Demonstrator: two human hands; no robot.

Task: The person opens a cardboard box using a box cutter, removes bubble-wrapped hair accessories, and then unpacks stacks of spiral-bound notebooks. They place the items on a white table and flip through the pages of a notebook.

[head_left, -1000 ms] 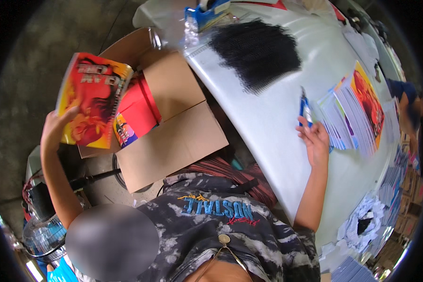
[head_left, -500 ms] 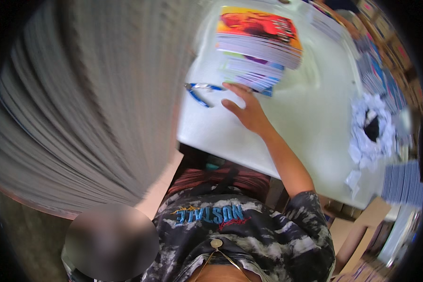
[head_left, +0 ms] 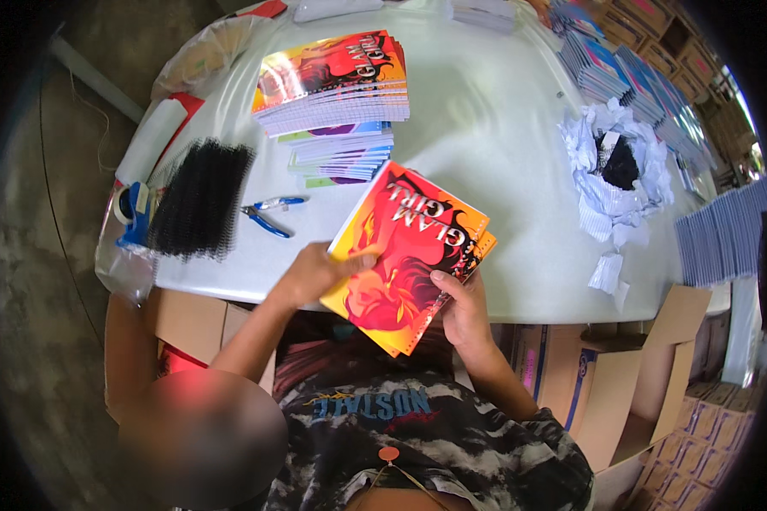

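Note:
Both my hands hold a couple of red and yellow notebooks (head_left: 400, 255), slightly fanned, with punched holes along one edge. My left hand (head_left: 324, 274) grips their left side, thumb on the cover. My right hand (head_left: 466, 308) closes on the right side, its thumb also on top. Beyond them lies a stack of matching notebooks (head_left: 332, 72), with green and purple notebooks (head_left: 341, 153) on its near side. Blue-handled pliers (head_left: 268, 215) rest partly spread on the white table (head_left: 494, 170). A bundle of black spiral coils (head_left: 202, 200) lies left of the pliers.
A blue tape dispenser (head_left: 135, 213) sits at the table's left edge. Crumpled paper (head_left: 601, 192) surrounds something black at right. Notebook stacks (head_left: 724, 230) stand farther right. Open cardboard boxes (head_left: 622, 383) are below the table edge. Another person's arm (head_left: 130, 349) shows at lower left.
The large grey ribbed mass that covered the left side is gone from view. My right hand has come back from the stack, and both hands now hold notebooks.

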